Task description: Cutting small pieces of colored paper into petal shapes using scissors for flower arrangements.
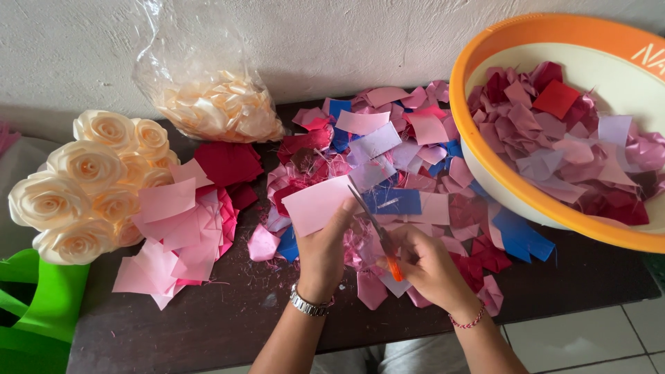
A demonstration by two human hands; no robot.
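Fingers of the left hand (324,251) pinch a flat, pale pink ribbon square (317,204); right hand (428,266) grips orange-handled scissors (377,232).

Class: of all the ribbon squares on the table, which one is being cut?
The pale pink square pinched in the left hand; the scissors in the right hand touch only it.

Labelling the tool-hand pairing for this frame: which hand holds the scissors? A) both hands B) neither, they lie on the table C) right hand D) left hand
C: the right hand grips the orange handle of the scissors, while the left hand holds the pink fabric square at the blades.
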